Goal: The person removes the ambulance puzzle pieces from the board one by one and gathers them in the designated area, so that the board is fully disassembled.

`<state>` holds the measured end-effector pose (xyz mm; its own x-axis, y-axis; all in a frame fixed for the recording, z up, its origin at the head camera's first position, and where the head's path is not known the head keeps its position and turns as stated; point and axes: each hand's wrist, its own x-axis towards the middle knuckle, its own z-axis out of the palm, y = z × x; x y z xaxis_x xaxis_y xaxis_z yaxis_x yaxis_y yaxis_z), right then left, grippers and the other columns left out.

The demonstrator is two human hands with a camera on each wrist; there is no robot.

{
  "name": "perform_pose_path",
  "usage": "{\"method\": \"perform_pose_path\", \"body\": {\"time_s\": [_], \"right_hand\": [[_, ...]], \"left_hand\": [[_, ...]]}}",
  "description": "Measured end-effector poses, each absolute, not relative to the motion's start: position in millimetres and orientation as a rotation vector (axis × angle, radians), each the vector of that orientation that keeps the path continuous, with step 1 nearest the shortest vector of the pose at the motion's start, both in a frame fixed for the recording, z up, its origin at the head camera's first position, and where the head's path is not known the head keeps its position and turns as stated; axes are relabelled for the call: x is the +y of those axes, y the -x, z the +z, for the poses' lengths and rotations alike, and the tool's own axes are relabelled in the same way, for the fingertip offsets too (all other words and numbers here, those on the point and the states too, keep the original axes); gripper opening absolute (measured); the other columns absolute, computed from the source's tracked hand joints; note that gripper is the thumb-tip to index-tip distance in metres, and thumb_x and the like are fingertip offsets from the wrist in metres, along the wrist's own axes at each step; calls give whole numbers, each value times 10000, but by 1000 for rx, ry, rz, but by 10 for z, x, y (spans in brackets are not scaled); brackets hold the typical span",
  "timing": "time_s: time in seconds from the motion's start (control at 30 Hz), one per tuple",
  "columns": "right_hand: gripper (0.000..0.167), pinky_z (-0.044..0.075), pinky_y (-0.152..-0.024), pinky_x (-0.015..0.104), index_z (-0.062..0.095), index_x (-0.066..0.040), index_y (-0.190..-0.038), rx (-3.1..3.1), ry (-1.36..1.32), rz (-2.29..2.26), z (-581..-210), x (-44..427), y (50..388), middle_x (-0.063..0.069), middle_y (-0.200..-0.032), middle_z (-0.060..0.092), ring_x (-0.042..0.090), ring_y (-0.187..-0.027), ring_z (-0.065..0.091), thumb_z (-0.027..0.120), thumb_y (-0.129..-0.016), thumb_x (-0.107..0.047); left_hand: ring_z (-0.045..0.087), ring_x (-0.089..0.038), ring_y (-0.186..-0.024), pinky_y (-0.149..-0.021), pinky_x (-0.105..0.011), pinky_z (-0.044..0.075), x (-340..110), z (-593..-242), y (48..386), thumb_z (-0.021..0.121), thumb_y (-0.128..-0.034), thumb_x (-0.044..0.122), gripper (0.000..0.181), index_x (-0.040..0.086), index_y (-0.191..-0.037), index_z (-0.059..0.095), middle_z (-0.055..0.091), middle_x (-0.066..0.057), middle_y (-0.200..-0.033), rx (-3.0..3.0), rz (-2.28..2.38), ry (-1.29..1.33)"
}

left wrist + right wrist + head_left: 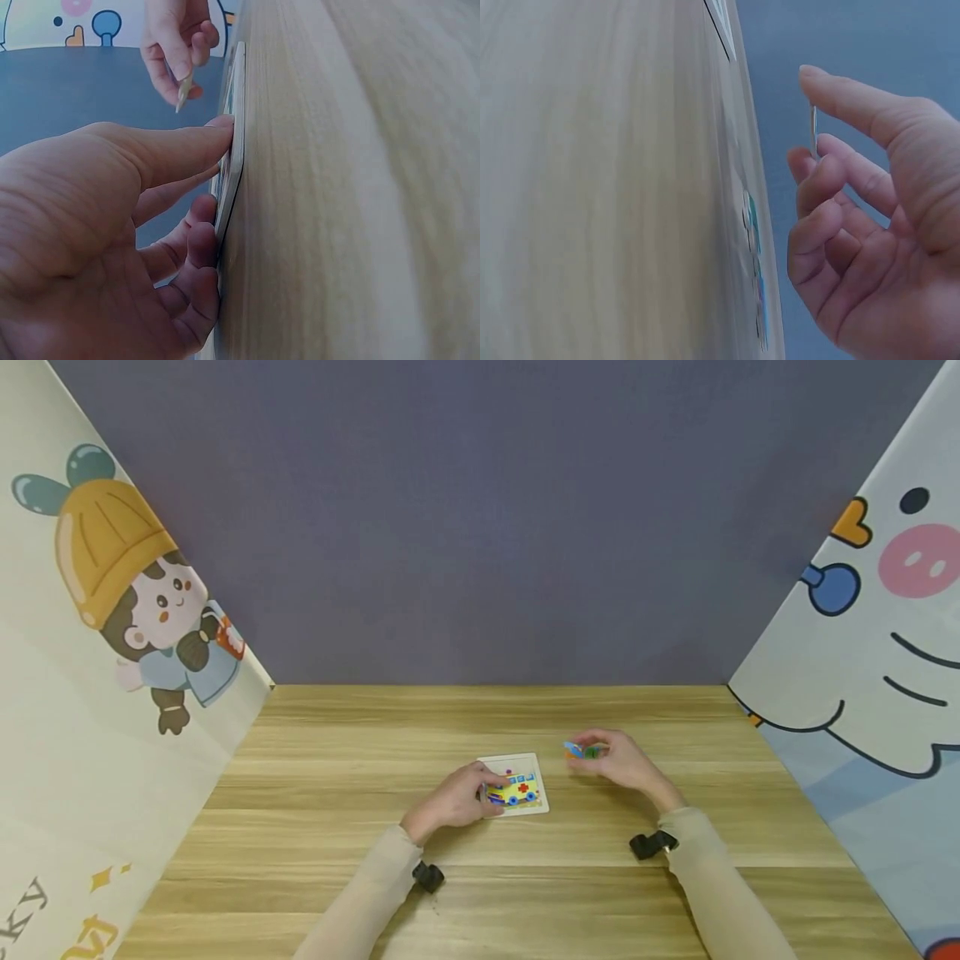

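A white-framed puzzle board [542, 807] lies flat on the table, with a yellow ambulance bearing a red cross [523, 788] on its face. My left hand [459, 795] holds the board at its left side, thumb and fingertips against it. In the left wrist view the board [238, 97] appears edge-on beside the thumb. To the right of the board, my right hand [617, 760] pinches a thin puzzle piece [814, 131] between thumb and fingers, raised off the table. That piece's picture cannot be made out edge-on. Below that hand lie loose green and blue puzzle pieces [756, 259].
The wood-grain table [330, 760] runs back to a dark grey wall panel [480, 527]. Light panels with cartoon figures stand on the left [75, 735] and right [840, 677]. A black camera sits on each wrist.
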<state>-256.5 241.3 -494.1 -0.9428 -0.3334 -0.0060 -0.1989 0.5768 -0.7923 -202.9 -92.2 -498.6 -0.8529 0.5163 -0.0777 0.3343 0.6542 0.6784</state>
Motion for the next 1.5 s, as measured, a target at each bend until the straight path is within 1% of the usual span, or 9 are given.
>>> {"method": "perform_pose_path", "body": {"time_s": [0.2,0.4,0.43,0.57,0.73,0.83,0.97,1.2,1.5], "right_hand": [[510,554,-683,295,712,-100,-1328,2642,406,-1314,-4937,2546,2557,169,-1320,710,210,-930,683,864,-910,-348],[521,565,-788,292,686,-44,-1361,2643,404,-1347,-4943,2704,2534,206,-1320,698,240,-1074,682,833,-944,-321],[518,565,-791,288,685,-37,-1361,2643,394,-1356,-4943,2727,2532,212,-1313,697,242,-1074,681,832,-946,-311],[524,559,-731,268,672,-4,-1368,2617,357,-1402,-4938,2804,2534,239,-1299,696,209,-997,679,829,-948,-274],[577,492,-579,251,627,5,-1422,2555,275,-1440,-4942,2909,2526,266,-1327,670,133,-762,616,819,-957,-277],[575,466,-532,260,620,-11,-1432,2562,237,-1429,-4952,2979,2521,266,-1338,657,129,-688,566,805,-970,-300],[562,498,-568,274,629,-17,-1416,2601,225,-1393,-4960,3054,2510,262,-1334,654,141,-749,583,788,-982,-336],[600,486,-553,271,607,-37,-1451,2596,169,-1372,-4974,3172,2502,261,-1370,630,92,-636,500,791,-978,-358],[553,501,-568,291,631,-28,-1406,2617,169,-1373,-4988,3268,2496,227,-1285,654,139,-752,560,803,-970,-322]], "left_hand": [[540,-114,-913,-795,-262,452,-920,-4976,2022,829,-940,207,447,136,-1371,734,653,-33,-1194,2601,1001,-685],[551,-120,-939,-818,-272,460,-916,-4968,2018,827,-942,209,444,139,-1370,735,654,-31,-1211,2598,1001,-683],[553,-119,-944,-822,-272,461,-917,-4966,2018,827,-942,210,443,139,-1369,736,655,-30,-1215,2600,999,-682],[554,-121,-951,-828,-277,461,-930,-4967,2015,828,-942,216,445,142,-1371,734,654,-32,-1226,2607,992,-676],[552,-128,-963,-840,-290,459,-942,-4980,2025,828,-944,230,446,147,-1372,734,654,-34,-1239,2615,982,-680],[556,-130,-971,-847,-294,462,-939,-4990,2030,828,-944,234,447,152,-1373,733,656,-30,-1241,2614,980,-679],[564,-134,-986,-858,-299,468,-934,-4994,2028,828,-943,236,449,152,-1374,733,658,-29,-1252,2610,987,-683],[571,-127,-1005,-877,-298,476,-932,-4994,2032,824,-949,242,446,162,-1378,731,655,-28,-1269,2608,982,-683],[559,-123,-984,-860,-290,466,-933,-4999,2038,824,-949,242,451,162,-1382,728,653,-25,-1266,2607,976,-683]]}}
